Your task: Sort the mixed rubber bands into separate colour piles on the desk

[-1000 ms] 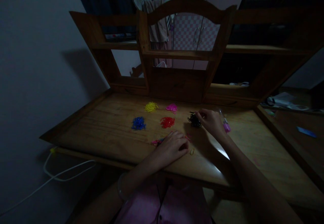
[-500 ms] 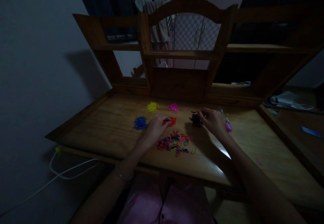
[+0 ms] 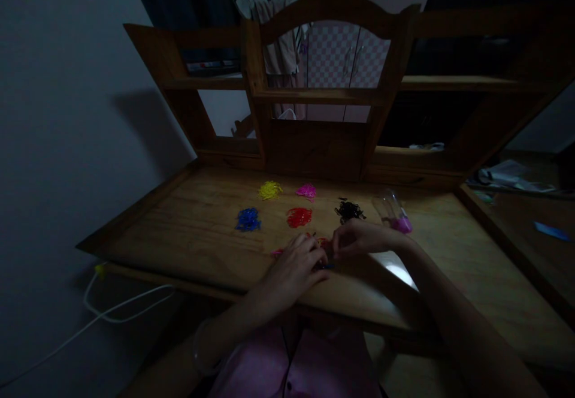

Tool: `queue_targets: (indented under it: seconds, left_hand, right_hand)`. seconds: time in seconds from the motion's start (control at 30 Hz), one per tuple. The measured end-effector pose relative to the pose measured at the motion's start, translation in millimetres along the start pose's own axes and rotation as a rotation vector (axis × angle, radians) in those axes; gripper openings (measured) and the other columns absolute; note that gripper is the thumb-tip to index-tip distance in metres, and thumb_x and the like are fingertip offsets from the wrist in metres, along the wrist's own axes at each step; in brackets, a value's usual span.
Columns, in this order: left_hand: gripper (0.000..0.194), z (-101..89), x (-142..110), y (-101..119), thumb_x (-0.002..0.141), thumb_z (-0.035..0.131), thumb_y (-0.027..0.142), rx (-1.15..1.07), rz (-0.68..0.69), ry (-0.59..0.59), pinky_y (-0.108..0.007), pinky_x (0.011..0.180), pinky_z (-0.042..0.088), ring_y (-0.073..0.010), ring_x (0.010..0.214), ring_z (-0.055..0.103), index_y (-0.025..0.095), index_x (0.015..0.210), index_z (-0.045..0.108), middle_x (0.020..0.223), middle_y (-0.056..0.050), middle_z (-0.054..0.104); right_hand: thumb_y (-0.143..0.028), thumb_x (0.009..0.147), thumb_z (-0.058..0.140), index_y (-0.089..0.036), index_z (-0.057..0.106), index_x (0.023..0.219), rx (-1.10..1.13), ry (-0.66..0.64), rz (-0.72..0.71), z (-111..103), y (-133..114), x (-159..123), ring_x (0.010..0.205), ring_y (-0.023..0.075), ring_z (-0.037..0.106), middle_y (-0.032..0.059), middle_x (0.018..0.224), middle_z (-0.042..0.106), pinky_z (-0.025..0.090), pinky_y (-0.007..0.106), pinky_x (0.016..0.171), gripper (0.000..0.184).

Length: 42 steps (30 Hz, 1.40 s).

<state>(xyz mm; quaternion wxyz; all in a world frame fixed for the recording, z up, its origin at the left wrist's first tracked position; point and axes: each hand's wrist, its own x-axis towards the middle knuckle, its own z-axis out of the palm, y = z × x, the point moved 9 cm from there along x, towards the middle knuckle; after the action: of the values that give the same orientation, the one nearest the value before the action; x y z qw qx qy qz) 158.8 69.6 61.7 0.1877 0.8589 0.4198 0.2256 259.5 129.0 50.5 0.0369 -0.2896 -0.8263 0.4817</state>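
Observation:
My left hand (image 3: 296,266) lies over a mixed pile of small coloured loops that look like rubber bands (image 3: 322,242), hiding most of it. Its fingers curl down, and what the tips hold, if anything, is hidden. Close beside it, my right hand (image 3: 362,237) reaches to the pile's right side with thumb and forefinger together; anything pinched there is too small to make out. Beyond the hands are sorted heaps: red bands (image 3: 299,217), black bands (image 3: 350,211), blue bands (image 3: 248,219), yellow bands (image 3: 270,190) and pink bands (image 3: 306,191).
A clear bottle with a purple end (image 3: 403,225) lies right of the black heap. The wooden desk (image 3: 188,224) has a shelf unit (image 3: 314,152) along its back. A white cable (image 3: 130,317) hangs at the left front. A blue packet (image 3: 551,231) lies far right.
My left hand went from the mixed pile to the red heap, then back to the mixed pile. My right hand has moved from the black heap down to the mixed pile.

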Motion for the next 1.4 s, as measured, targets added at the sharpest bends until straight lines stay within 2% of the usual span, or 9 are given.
queue_targets:
  seconds: [0.17, 0.33, 0.6, 0.73, 0.9, 1.03, 1.17, 1.3, 1.4]
  left_hand:
    - [0.004, 8.4, 2, 1, 0.088, 0.06, 0.026, 0.027, 0.004, -0.015, -0.035, 0.094, 0.041, -0.0212, 0.107, 0.047, 0.021, 0.088, 0.062, 0.103, -0.003, 0.057]
    - [0.004, 10.0, 7, 4, 0.085, 0.062, 0.023, 0.031, 0.051, -0.039, -0.035, 0.091, 0.041, -0.0222, 0.103, 0.048, 0.021, 0.083, 0.059, 0.097, -0.004, 0.058]
    - [0.007, 12.4, 10, 4, 0.082, 0.063, 0.019, 0.064, 0.091, -0.018, -0.032, 0.086, 0.039, -0.0198, 0.094, 0.05, 0.021, 0.081, 0.056, 0.09, -0.002, 0.059]
    - [0.006, 1.4, 11, 6, 0.084, 0.06, 0.018, 0.029, 0.056, -0.001, -0.03, 0.085, 0.039, -0.0186, 0.093, 0.05, 0.02, 0.082, 0.055, 0.089, -0.001, 0.059]
    - [0.005, -21.2, 17, -6, 0.088, 0.057, 0.025, -0.098, -0.057, 0.091, -0.029, 0.082, 0.042, -0.0184, 0.094, 0.054, 0.021, 0.088, 0.059, 0.091, -0.001, 0.061]
    - [0.006, -52.8, 12, -36, 0.087, 0.058, 0.025, -0.065, -0.125, 0.216, -0.03, 0.083, 0.044, -0.0182, 0.091, 0.058, 0.021, 0.087, 0.062, 0.09, -0.002, 0.064]
    - [0.008, -95.8, -22, -109, 0.085, 0.058, 0.026, 0.135, -0.361, 0.415, -0.033, 0.08, 0.046, -0.0205, 0.087, 0.06, 0.021, 0.088, 0.062, 0.088, -0.003, 0.065]
    - [0.008, -111.2, -52, -164, 0.084, 0.057, 0.027, 0.277, -0.464, 0.42, -0.033, 0.083, 0.046, -0.0215, 0.087, 0.061, 0.021, 0.086, 0.063, 0.088, -0.004, 0.067]
    - [0.01, -110.1, -60, -177, 0.083, 0.056, 0.026, 0.298, -0.455, 0.399, -0.034, 0.085, 0.046, -0.0218, 0.089, 0.061, 0.021, 0.087, 0.064, 0.091, -0.004, 0.069]
  right_hand:
    - [-0.033, 0.079, 0.066, -0.016, 0.071, 0.094, 0.018, -0.096, 0.012, 8, 4, -3, 0.078, 0.0152, 0.064, 0.0036, 0.087, 0.071, 0.046, 0.022, 0.068, 0.023]
    - [-0.033, 0.076, 0.069, -0.017, 0.071, 0.093, 0.04, -0.13, 0.015, 16, -2, -3, 0.076, 0.0147, 0.064, 0.0027, 0.086, 0.071, 0.047, 0.022, 0.067, 0.024]
    - [-0.027, 0.075, 0.066, -0.017, 0.071, 0.09, -0.137, -0.016, -0.005, 17, 1, 6, 0.065, 0.0124, 0.06, 0.0001, 0.075, 0.068, 0.042, 0.02, 0.057, 0.018]
    - [-0.026, 0.076, 0.064, -0.016, 0.07, 0.089, -0.15, 0.016, 0.001, 12, -2, 6, 0.061, 0.0112, 0.057, 0.0, 0.073, 0.067, 0.04, 0.019, 0.054, 0.018]
    - [-0.03, 0.078, 0.062, -0.016, 0.066, 0.089, -0.01, 0.163, -0.009, -9, -4, 3, 0.061, 0.0112, 0.055, 0.0004, 0.072, 0.064, 0.039, 0.019, 0.052, 0.018]
    - [-0.038, 0.083, 0.059, -0.017, 0.059, 0.1, 0.09, 0.362, 0.001, -27, -3, 1, 0.055, 0.0101, 0.05, -0.0009, 0.067, 0.06, 0.033, 0.02, 0.047, 0.027]
    - [-0.042, 0.086, 0.055, -0.017, 0.062, 0.098, -0.039, 0.508, 0.012, -43, -4, -6, 0.054, 0.01, 0.047, -0.0008, 0.065, 0.057, 0.031, 0.021, 0.048, 0.028]
    - [-0.036, 0.081, 0.064, -0.017, 0.067, 0.089, -0.202, 0.333, 0.029, -29, 0, -1, 0.059, 0.0112, 0.052, 0.0002, 0.067, 0.06, 0.033, 0.021, 0.051, 0.021]
    - [-0.037, 0.077, 0.068, -0.016, 0.068, 0.09, -0.201, 0.183, 0.04, -13, 4, 3, 0.065, 0.0124, 0.057, 0.0016, 0.074, 0.064, 0.036, 0.02, 0.053, 0.024]
